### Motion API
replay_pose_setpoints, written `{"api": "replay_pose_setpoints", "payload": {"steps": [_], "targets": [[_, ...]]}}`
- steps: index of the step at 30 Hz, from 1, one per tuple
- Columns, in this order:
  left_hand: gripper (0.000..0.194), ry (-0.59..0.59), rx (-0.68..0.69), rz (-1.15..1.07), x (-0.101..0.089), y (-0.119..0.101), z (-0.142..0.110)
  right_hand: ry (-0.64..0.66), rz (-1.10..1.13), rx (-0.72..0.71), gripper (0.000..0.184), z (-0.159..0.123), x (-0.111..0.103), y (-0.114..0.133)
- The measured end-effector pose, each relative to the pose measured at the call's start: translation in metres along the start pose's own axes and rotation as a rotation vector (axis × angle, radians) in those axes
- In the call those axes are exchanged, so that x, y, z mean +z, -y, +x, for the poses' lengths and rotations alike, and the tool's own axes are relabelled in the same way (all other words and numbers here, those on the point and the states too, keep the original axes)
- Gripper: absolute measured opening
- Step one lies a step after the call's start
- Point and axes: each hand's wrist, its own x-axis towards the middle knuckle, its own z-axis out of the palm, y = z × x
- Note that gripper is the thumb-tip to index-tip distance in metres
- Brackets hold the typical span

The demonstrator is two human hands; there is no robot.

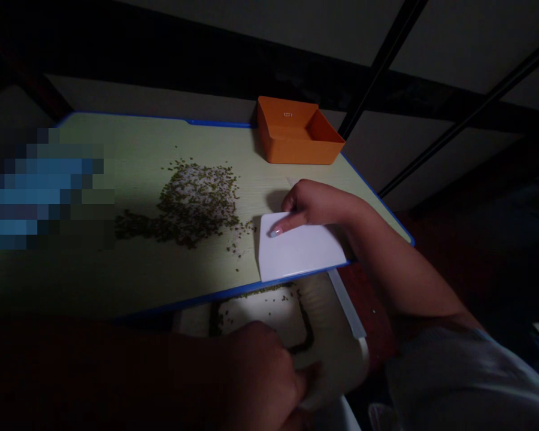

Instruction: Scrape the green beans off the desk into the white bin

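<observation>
My right hand point(318, 206) is closed on a flat white scraper-like sheet point(296, 254), its thumb lying on top. The sheet's lower edge is by the blue front edge of the pale table point(85, 275). Left of it, small green-brown seeds or grains point(197, 203) lie in a spread patch with a darker strip. Below the table edge is a white plastic bin point(341, 353), with more of the same grains along its bottom edges. My left hand point(265, 377), in deep shadow, is closed at the bin's near rim, thumb inside; its other fingers are mostly hidden.
An orange open box point(300, 149) stands at the table's back right corner. At the far left, a blurred-out blue patch point(36, 191) covers part of the view. The wall behind has dark bars, and the floor on the right is dim.
</observation>
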Motion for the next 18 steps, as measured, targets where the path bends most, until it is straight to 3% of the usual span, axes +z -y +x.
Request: {"api": "replay_pose_setpoints", "payload": {"steps": [15, 18], "targets": [[0.043, 0.151, -0.054, 0.038, -0.011, -0.006, 0.001, -0.148, -0.101, 0.039, 0.059, 0.003, 0.002, 0.009], [0.04, 0.118, -0.067, 0.065, -0.006, -0.007, 0.001, -0.177, -0.129, 0.074, 0.058, 0.005, 0.004, 0.018]]}}
